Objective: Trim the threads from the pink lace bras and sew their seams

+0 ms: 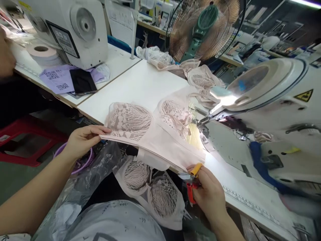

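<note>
A pale pink lace bra [165, 144] is stretched along the front edge of the white table [120, 78]. Its left end is pinched between the thumb and fingers of my left hand [84, 140]. My right hand [209, 190] is closed around small scissors [192, 187] with red and orange handles, and its fingertips touch the right end of the bra's lower band. The right cup lies beside the lit needle area of the sewing machine [271, 90]. Below, a second lace bra [163, 195] rests on my lap.
More bras [203, 78] are heaped at the table's back near a large fan [205, 30]. At left are another machine [92, 33], a phone [82, 81], purple papers [56, 78], a tape roll [43, 53], a red stool [27, 140] and a purple basket [87, 160]. Someone's arm [6, 55] shows far left.
</note>
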The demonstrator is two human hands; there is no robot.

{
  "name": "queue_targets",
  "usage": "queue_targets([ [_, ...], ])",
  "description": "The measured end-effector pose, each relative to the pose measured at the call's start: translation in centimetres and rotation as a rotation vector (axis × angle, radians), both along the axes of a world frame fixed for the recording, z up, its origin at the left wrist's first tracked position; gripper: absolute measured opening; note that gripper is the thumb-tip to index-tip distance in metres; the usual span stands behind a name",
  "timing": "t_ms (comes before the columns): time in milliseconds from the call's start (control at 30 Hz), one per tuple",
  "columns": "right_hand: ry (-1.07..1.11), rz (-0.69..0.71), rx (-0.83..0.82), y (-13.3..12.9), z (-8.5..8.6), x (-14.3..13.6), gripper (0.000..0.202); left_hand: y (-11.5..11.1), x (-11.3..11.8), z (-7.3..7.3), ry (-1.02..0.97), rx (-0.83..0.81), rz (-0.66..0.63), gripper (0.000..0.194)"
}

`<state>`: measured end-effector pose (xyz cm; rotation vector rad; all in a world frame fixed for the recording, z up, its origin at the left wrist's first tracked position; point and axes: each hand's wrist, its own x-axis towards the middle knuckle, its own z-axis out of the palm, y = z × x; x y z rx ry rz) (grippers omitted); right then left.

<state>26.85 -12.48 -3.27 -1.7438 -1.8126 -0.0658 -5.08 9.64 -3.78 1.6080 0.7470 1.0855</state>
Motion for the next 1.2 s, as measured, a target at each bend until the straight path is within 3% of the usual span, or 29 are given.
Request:
queue_targets([
  [233, 0.121, -0.171, -0.008, 0.0, 0.0, 0.5, 0.007, 0.0, 0.4, 3.7, 0.014, 0.227, -0.089, 0.003],
  [333, 0.12, -0.233, -0.004, 0.0, -0.1, 0.8, 0.002, 0.2, 0.5, 4.3, 0.037, 0.272, -0.113, 0.005],
  [433, 0.111, -0.248, -0.008, -0.1, -0.2, 0.9, 0.004, 0.4, 0.3, 4.0, 0.046, 0.289, -0.129, 0.006],
  [633, 0.086, -0.169, -0.028, -0.7, -0.7, 0.6, 0.01, 0.0, -0.7, 1.6, 0.101, 0.266, -0.118, 0.004],
  [900, -0.045, -0.112, 0.023, -0.7, -1.0, 0.3, 0.025, -0.8, -2.1, -0.9, 0.245, 0.431, -0.075, 0.018],
  [1000, -0.077, -0.133, 0.073, -0.3, -0.8, 0.0, 0.026, -1.1, -3.0, -0.6, 0.486, 0.5, -0.121, 0.028],
  [1067, -0.082, -0.144, 0.085, -0.6, -1.0, 0.1, 0.023, -1.9, -3.1, 0.2, 0.655, 0.601, -0.08, 0.037],
  [1133, -0.078, -0.152, 0.079, -1.2, -1.3, 0.3, 0.021, -3.3, -2.2, 1.2, 0.689, 0.746, -0.002, 0.037],
  [1200, -0.038, -0.159, 0.071, -1.5, -1.3, 0.4, 0.018, -5.2, -0.1, 2.1, 0.601, 0.889, 0.044, 0.029],
])
